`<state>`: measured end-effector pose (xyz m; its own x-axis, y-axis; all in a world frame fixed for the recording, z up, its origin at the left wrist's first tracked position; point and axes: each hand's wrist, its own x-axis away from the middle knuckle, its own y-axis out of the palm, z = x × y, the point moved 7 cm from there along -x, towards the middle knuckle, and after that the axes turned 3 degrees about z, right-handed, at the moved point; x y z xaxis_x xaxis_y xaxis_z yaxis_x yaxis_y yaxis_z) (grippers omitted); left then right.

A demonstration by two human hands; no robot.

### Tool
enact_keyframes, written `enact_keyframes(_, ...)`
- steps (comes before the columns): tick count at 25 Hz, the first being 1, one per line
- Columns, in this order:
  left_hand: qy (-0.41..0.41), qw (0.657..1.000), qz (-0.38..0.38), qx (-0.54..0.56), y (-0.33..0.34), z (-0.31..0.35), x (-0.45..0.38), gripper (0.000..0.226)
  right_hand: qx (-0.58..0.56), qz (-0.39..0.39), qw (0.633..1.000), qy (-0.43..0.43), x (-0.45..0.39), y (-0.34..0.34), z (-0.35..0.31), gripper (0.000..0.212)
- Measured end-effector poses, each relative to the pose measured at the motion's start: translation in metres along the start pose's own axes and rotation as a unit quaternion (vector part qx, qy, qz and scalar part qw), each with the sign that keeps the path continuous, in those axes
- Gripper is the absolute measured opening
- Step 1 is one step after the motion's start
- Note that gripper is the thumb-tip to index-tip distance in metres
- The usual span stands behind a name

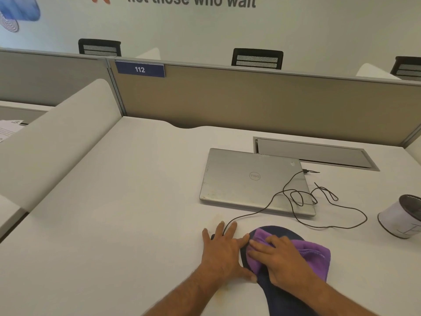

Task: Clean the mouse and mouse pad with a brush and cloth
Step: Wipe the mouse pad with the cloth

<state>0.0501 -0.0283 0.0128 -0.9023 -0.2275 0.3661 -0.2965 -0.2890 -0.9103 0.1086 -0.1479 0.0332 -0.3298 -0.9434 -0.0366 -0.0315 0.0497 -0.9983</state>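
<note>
A dark blue mouse pad lies at the near edge of the white desk, closest of all. The right hand presses flat on a purple cloth, and the cloth sits on the pad. The fingers are bent over the cloth and hold it down. Just to the left, the left hand lies flat with its fingers spread apart, and its thumb touches the left edge of the pad. A small dark bit peeks out under this hand; it may be the mouse, but most of it is hidden. A thin black cord runs from under the fingers and loops over a closed grey laptop farther back. A white cup stands far to the right.
</note>
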Motion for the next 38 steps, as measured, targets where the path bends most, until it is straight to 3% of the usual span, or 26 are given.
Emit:
enact_keyframes(6, -0.004, 1.0, 0.008, 0.007, -0.002, -0.001, 0.001, 0.114, -0.02, 0.005, 0.992, 0.122, -0.021, -0.004, 0.024, 0.05)
enact_keyframes(11, -0.013, 1.0, -0.002, 0.007, -0.005, 0.0, 0.001, 0.123, -0.04, -0.02, 0.999, -0.002, 0.009, -0.001, -0.008, 0.049)
enact_keyframes(17, -0.008, 1.0, 0.004, 0.014, -0.004, 0.001, 0.001, 0.123, 0.027, -0.01, 1.0, -0.011, -0.01, 0.003, -0.005, 0.055)
enact_keyframes(23, -0.014, 1.0, 0.001, 0.015, -0.005, 0.001, 0.001, 0.122, -0.011, -0.016, 0.994, 0.104, -0.026, 0.0, 0.017, 0.052)
enact_keyframes(27, -0.015, 1.0, -0.001, 0.011, -0.004, 0.0, 0.001, 0.125, -0.037, -0.017, 0.999, 0.009, 0.003, 0.003, -0.002, 0.045)
enact_keyframes(30, -0.01, 1.0, -0.004, 0.005, -0.003, 0.002, 0.0, 0.123, -0.033, -0.008, 0.999, -0.011, 0.008, 0.003, -0.006, 0.049)
enact_keyframes(34, -0.006, 1.0, -0.006, 0.0, -0.002, 0.001, 0.001, 0.12, 0.012, -0.003, 0.998, 0.054, -0.017, 0.003, 0.015, 0.05)
enact_keyframes(38, -0.003, 1.0, -0.013, -0.012, 0.002, 0.001, 0.0, 0.113, -0.088, 0.028, 0.982, 0.163, -0.03, -0.011, 0.057, 0.049)
